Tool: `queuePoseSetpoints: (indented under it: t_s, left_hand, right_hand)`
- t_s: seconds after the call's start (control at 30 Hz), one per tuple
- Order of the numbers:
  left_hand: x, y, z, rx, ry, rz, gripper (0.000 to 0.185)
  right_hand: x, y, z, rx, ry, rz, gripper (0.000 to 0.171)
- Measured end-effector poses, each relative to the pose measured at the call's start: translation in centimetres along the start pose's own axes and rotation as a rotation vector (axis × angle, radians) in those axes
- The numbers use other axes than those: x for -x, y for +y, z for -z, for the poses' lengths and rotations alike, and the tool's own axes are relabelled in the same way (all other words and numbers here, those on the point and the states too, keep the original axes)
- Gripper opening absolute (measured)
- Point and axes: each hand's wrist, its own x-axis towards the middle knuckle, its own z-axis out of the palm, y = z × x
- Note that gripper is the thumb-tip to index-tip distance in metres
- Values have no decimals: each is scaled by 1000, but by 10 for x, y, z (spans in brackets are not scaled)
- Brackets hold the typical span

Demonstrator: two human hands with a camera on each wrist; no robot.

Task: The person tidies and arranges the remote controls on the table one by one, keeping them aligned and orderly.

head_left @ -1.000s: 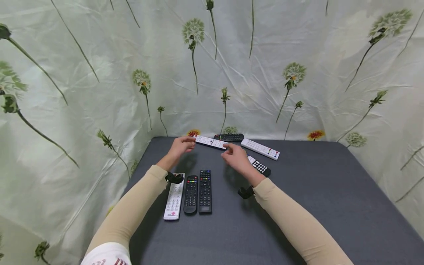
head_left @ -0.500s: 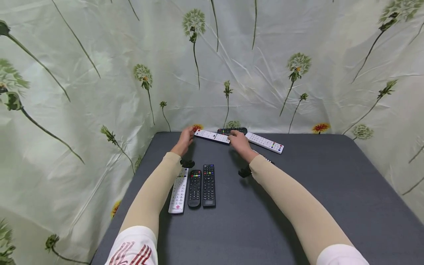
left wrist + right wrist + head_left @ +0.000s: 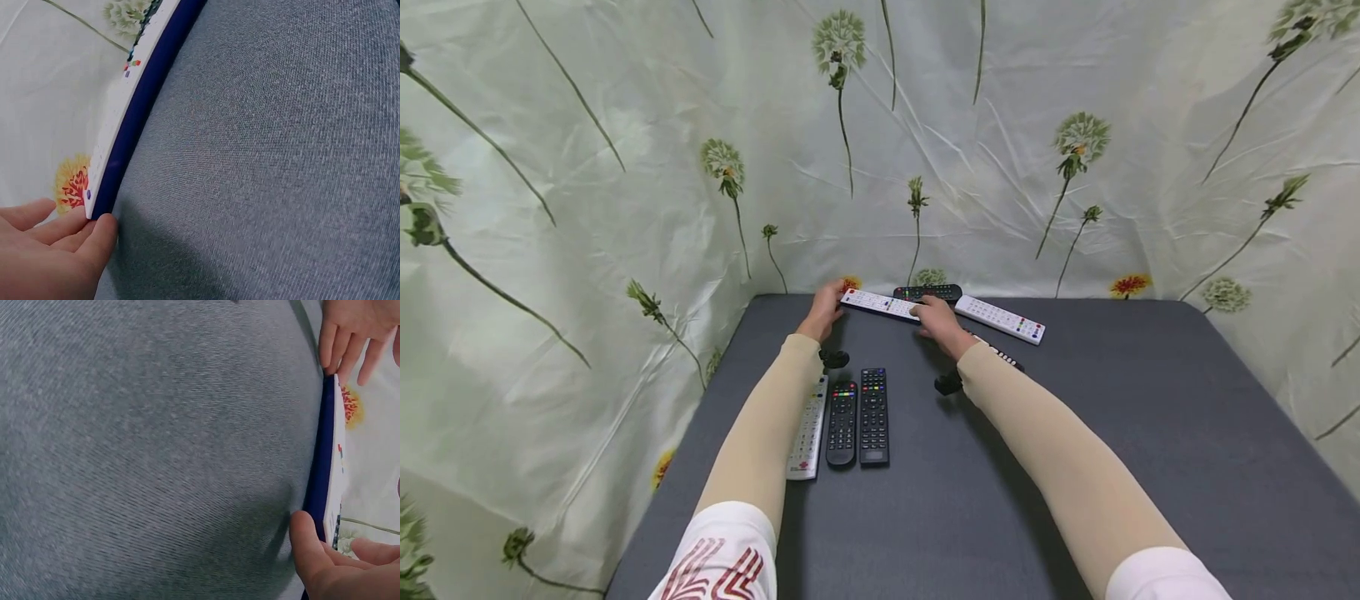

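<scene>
Pale floral sheeting hangs behind and to both sides of the dark grey fabric-covered table [image 3: 1075, 433] I am watching through the head camera. At the far edge, my left hand [image 3: 824, 307] and my right hand [image 3: 937, 321] meet at the two ends of a long white remote with a dark blue underside [image 3: 880, 304]. From the left wrist camera I see the fingertips [image 3: 100, 228] pressed against the near end of that remote, its blue edge raised off the cloth; the fingers are curved round the end, pinching it. The right wrist camera shows the thumb [image 3: 306, 540] against the blue side at the other end, with the fingers on the far side, so that hand grips it too. Just behind lies a black remote with coloured buttons [image 3: 927, 292], and to its right a second white remote [image 3: 1000, 319]. Nearer me, three remotes lie side by side: a white one [image 3: 808, 433], a rounded black one [image 3: 842, 423] and a squarer black one [image 3: 873, 416].
</scene>
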Motion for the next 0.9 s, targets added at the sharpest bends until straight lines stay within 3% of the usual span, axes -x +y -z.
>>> queuePoseSetpoints:
  t_s: [0.1,0.37,0.63,0.9]
  left_hand:
    - [-1,1,0,-21,1,0,58]
    - [-3,2,3,39,69,28,59]
    - [-1,-1,11,1,104,-16,53]
    - [1,0,10,0,128,-38,36]
  right_hand:
    - [-1,2,1,-11,7,-12,66]
    - [0,0,2,-106,45,-32,66]
    - [0,-1,0,-88,129,-11,50]
    - [7,2,8,-90,83,-50,47]
